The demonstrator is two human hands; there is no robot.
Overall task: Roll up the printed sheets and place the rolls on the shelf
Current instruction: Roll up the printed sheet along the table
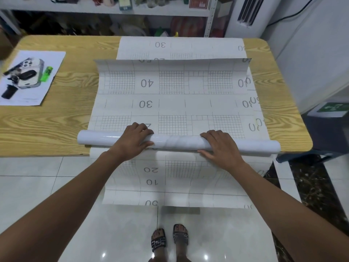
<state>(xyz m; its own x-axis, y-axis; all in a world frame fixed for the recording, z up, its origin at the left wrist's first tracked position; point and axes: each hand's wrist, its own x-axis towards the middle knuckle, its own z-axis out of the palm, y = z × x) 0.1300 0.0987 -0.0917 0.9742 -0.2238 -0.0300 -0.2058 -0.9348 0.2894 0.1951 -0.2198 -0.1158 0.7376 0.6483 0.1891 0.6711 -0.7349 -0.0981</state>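
Observation:
A white roll of printed sheet lies across the near edge of the wooden table. My left hand wraps over its left-middle part. My right hand grips it right of the middle. Beyond the roll, a flat sheet printed with grids and numbers stretches toward the back, its far edge curled up. Another sheet hangs off the table's front edge toward the floor. A further one lies beneath at the back. The shelf stands behind the table, crowded with items.
A paper at the table's left carries a phone, small dark devices and a green marker. A white appliance stands back right. A white cabinet flanks the table's right side. My sandalled feet stand on the tiled floor.

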